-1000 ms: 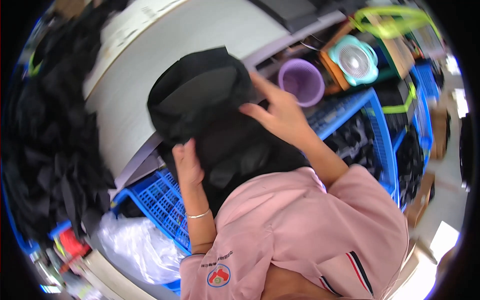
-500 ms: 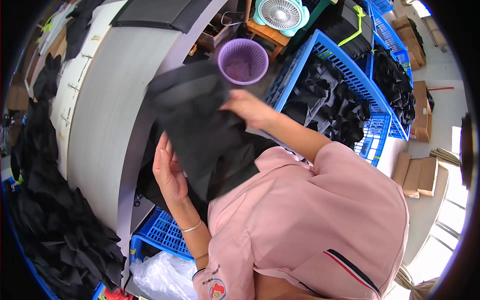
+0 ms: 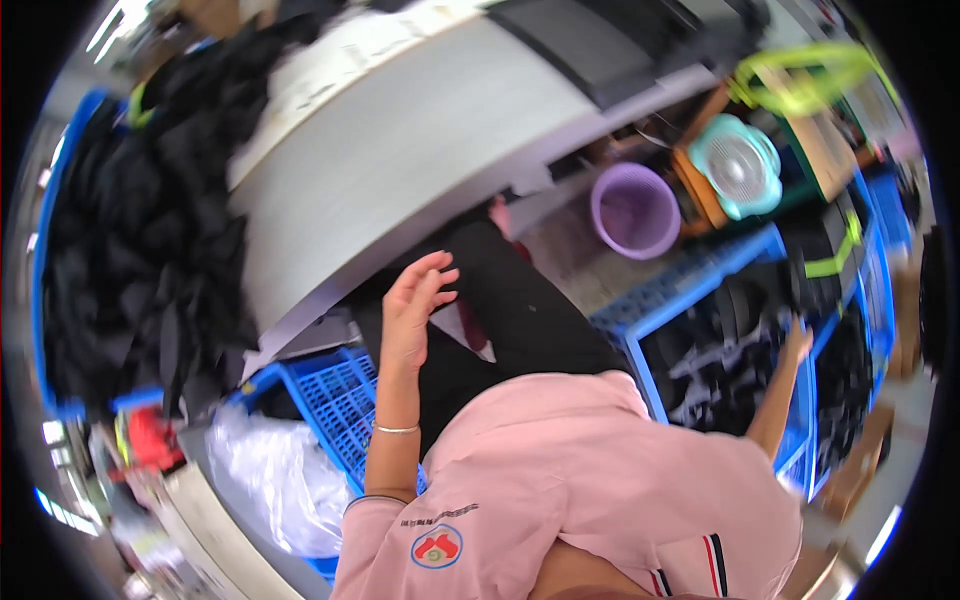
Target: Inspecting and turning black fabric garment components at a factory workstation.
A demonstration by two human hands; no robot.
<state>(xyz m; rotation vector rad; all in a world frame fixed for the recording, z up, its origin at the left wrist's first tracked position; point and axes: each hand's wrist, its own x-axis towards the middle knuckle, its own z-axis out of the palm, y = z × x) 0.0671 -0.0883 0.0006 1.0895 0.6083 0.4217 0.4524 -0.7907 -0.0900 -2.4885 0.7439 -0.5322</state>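
Note:
My left hand [image 3: 415, 305] hovers above my lap near the table's edge, with bent fingers apart and nothing held. Under it are my legs in black trousers [image 3: 520, 310]. Stretched far out to the right, my right hand [image 3: 798, 345] is over the blue plastic crate [image 3: 645, 375] of black fabric pieces [image 3: 700, 360]. Its fingers are small and blurred, so whether they hold a piece of fabric cannot be made out.
A pale table [image 3: 410, 150] runs across the upper left, with dark sheets [image 3: 620, 45] at its far end. Beyond my knees stand a purple basket [image 3: 636, 212] and a turquoise fan [image 3: 738, 165]. A black fabric heap [image 3: 150, 260] lies left; a clear plastic bag [image 3: 275, 480] sits lower left.
The black fabric piece held between both hands is gone from my lap. My right arm has swung out to the right over the crate. The view has turned.

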